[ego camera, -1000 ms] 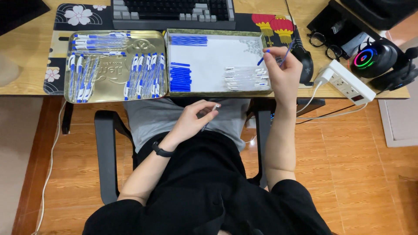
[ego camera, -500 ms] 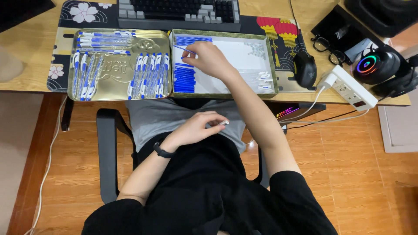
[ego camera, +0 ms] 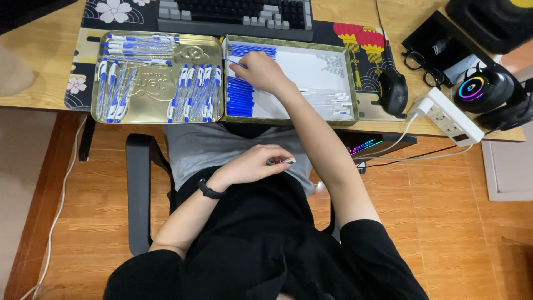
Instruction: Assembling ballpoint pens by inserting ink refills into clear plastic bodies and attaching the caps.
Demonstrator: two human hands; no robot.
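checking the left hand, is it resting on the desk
No, the left hand is down at the lap, holding a small clear piece, apart from the desk.

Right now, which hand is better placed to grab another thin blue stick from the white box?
The right hand, probably: it is already over the blue refills in the white box. The left hand rests at the lap.

keyboard [ego camera: 233, 11] – cut off, left-hand item [ego camera: 287, 161] unclear
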